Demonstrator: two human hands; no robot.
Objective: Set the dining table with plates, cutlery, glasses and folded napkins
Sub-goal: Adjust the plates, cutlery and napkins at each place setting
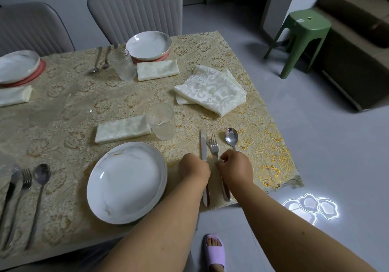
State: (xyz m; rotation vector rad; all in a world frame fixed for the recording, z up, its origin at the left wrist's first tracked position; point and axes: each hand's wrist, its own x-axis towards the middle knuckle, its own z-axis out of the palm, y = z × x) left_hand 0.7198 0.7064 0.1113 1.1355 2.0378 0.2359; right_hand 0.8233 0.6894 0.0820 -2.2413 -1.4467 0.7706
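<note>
Left hand (194,166) w/ fingers curled down onto the knife (203,148), right hand (234,164) pinching the fork (213,146) at its neck; both utensils lie side by side on the tabletop (263,145) just right of the near plate (126,182), spoon (231,136) just right of the fork. Glass (161,122) and folded napkin (123,129) sit beyond the plate, w/ a stack of unfolded napkins (211,89) further back near the tabletop's right edge

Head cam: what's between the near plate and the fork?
The knife, held at its middle by the left hand; otherwise bare tablecloth between near plate and fork.
</note>
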